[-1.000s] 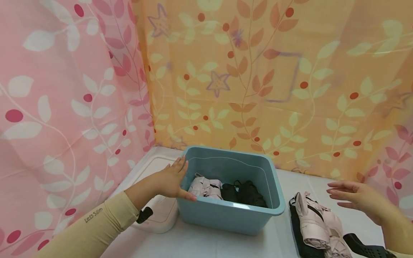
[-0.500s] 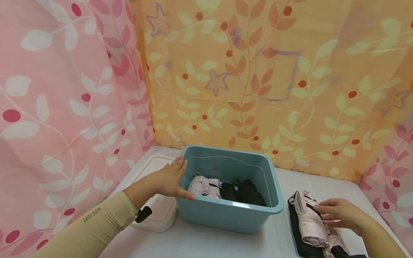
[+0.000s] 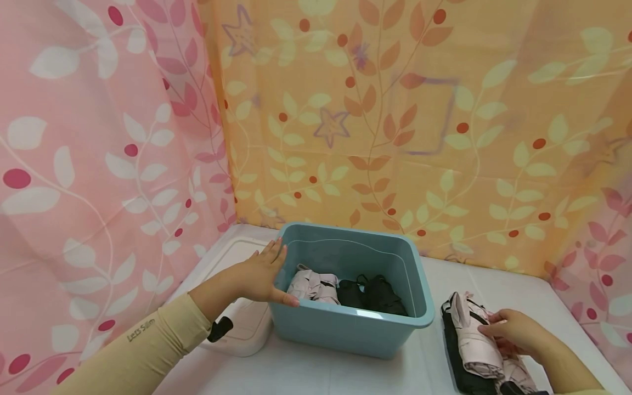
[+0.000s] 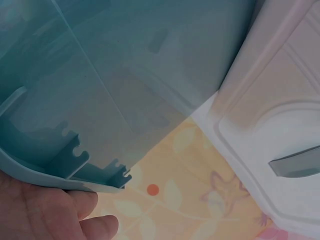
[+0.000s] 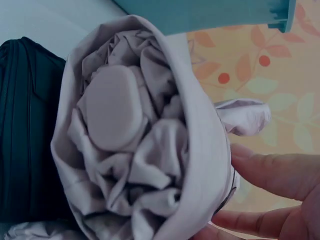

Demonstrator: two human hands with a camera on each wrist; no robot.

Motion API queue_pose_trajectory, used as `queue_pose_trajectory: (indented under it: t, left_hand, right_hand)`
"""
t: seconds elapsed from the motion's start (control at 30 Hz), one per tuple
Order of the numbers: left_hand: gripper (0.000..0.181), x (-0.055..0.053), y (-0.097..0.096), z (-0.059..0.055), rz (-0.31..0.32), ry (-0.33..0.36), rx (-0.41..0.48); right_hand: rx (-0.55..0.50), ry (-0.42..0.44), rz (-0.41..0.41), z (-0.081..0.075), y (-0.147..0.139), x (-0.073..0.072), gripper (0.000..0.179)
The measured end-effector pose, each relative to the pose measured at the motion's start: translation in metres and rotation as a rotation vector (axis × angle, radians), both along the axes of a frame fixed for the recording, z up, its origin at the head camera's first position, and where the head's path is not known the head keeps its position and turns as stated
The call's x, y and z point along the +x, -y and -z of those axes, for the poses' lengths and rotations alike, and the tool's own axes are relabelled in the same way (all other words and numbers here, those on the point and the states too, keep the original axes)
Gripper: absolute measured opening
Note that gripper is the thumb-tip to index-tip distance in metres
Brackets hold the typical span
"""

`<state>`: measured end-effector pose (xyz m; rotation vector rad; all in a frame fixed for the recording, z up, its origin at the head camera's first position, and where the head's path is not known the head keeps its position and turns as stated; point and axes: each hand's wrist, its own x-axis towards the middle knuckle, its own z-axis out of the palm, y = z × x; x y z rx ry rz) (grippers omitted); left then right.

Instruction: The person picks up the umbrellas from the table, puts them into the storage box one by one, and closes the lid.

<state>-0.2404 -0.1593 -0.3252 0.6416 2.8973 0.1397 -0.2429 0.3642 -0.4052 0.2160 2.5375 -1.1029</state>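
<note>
My left hand [image 3: 257, 278] rests on the left rim of a blue plastic storage bin [image 3: 338, 333], its fingers straight along the side and thumb at the front rim. Inside lie a pale pink folded bundle [image 3: 316, 286] and black bundles [image 3: 380, 296]. To the right of the bin, my right hand [image 3: 524, 333] grips the side of a pale pink folded umbrella [image 3: 475, 346], thumb on top. The right wrist view shows the end of this umbrella [image 5: 114, 107], a smooth oval ringed by gathered cloth. Another pale pink bundle [image 3: 518, 374] lies beneath the right hand.
A black bundle [image 3: 459, 365] lies against the left side of the pink umbrella. The white bin lid [image 3: 247, 329] lies left of the bin on the white table [image 3: 326, 376]. Patterned curtains [image 3: 375, 137] close off the back and sides.
My right hand has moved left and down from beside the pale pink bundles and now grips the nearer umbrella. My left hand stays on the bin's rim.
</note>
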Motion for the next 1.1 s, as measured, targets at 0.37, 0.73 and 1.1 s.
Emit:
queue_pose_trajectory:
  t: [0.37, 0.73, 1.1]
  left_hand:
    - [0.128, 0.0, 0.0, 0.002, -0.004, -0.007, -0.007]
    - [0.127, -0.001, 0.001, 0.003, -0.002, -0.009, -0.006]
    - [0.127, 0.001, 0.0, 0.002, -0.003, -0.006, -0.004]
  right_hand:
    - [-0.021, 0.025, 0.01, 0.007, 0.008, -0.009, 0.041]
    - [-0.147, 0.069, -0.012, 0.014, 0.016, -0.008, 0.036]
    - [-0.252, 0.095, 0.004, 0.018, 0.027, -0.011, 0.059]
